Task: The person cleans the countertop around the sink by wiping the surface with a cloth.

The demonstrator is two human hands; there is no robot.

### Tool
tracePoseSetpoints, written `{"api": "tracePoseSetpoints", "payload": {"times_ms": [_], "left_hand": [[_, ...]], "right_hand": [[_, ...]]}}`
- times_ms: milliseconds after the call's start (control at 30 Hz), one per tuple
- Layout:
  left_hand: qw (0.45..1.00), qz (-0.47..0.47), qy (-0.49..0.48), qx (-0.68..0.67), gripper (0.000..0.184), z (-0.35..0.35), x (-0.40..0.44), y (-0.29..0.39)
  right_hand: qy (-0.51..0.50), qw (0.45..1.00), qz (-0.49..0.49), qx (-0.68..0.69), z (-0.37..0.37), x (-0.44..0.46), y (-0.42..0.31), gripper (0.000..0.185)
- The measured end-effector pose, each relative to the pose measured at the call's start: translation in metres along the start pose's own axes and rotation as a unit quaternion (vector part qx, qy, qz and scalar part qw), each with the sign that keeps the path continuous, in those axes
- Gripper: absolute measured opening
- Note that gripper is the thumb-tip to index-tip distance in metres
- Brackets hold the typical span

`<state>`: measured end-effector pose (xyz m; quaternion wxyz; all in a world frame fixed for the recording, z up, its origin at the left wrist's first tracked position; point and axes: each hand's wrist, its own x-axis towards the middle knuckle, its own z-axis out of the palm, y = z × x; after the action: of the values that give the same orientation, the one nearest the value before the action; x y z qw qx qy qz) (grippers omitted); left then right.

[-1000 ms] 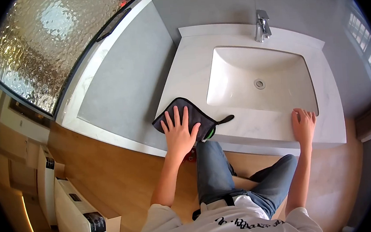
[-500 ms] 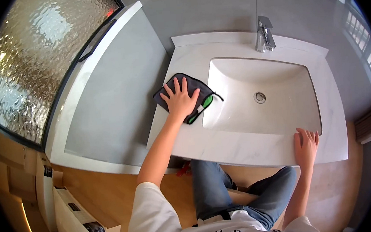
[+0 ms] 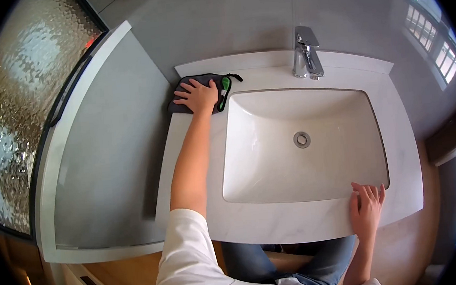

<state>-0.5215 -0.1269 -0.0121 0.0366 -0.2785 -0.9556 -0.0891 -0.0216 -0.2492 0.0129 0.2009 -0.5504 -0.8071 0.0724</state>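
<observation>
Black-edged, dark-grey fabric cloth (image 3: 181, 108) lies at the far-left corner of the white marbled bench (image 3: 293, 218), seemingly being pressed flat beneath your splayed left hand (image 3: 198, 96), your empty right hand (image 3: 367, 207) loosely curled; sliding it would call for even palm pressure.

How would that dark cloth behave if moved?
The dark cloth would probably droop, as one end folds over, showing green. It looks like fabric, so likely light. Pushed by the left hand, it may slide, since the counter looks smooth.
</observation>
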Motion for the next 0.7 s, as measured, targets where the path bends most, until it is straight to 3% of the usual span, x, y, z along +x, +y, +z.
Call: {"api": "tracePoseSetpoints", "payload": {"times_ms": [167, 367, 500, 700], "left_hand": [[0.998, 0.005, 0.048, -0.027, 0.081, 0.016, -0.003, 0.046], [0.986, 0.106, 0.105, -0.073, 0.081, 0.028, -0.068, 0.138], [0.960, 0.222, 0.150, -0.080, 0.071, 0.043, -0.109, 0.185], [0.954, 0.272, 0.093, -0.079, 0.064, 0.049, -0.098, 0.183]], "right_hand": [[-0.005, 1.000, -0.012, -0.009, 0.001, 0.001, 0.001, 0.024], [-0.004, 1.000, -0.023, -0.006, -0.001, 0.001, -0.001, 0.024], [0.001, 1.000, -0.022, 0.010, -0.003, 0.001, -0.001, 0.024], [0.017, 0.998, -0.014, 0.052, -0.006, 0.000, 0.006, 0.023]]}}
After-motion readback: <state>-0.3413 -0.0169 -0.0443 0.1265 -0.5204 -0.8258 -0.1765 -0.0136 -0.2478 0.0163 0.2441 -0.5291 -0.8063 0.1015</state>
